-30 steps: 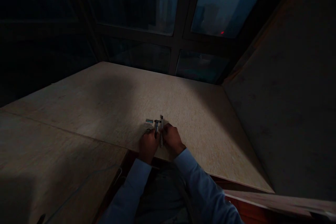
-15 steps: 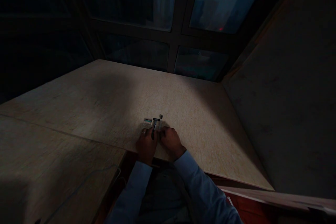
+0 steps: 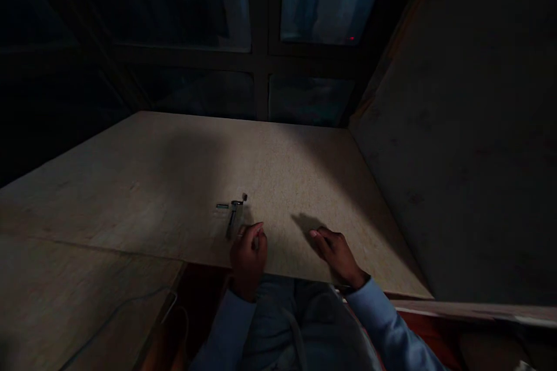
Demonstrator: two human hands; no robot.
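Note:
A small dark metal tool lies on the worktop, with a long handle and a short crosspiece ending in a knob. Just left of it is a small narrow greenish piece. My left hand is right of the tool's handle, with fingers curled and thumb pressed to the forefinger. Well to the right, my right hand hovers low over the worktop with its fingers closed and the thumb against them. Whatever either hand may pinch is too small and dark to make out.
The pale stone-like worktop stretches to dark windows at the back. A wall borders it on the right. A thin cable runs over the lower surface at front left. My legs are under the front edge.
My hands have come apart: the right has moved to the right, and the left has left the tool, which now lies on the worktop. The view has shifted to the right.

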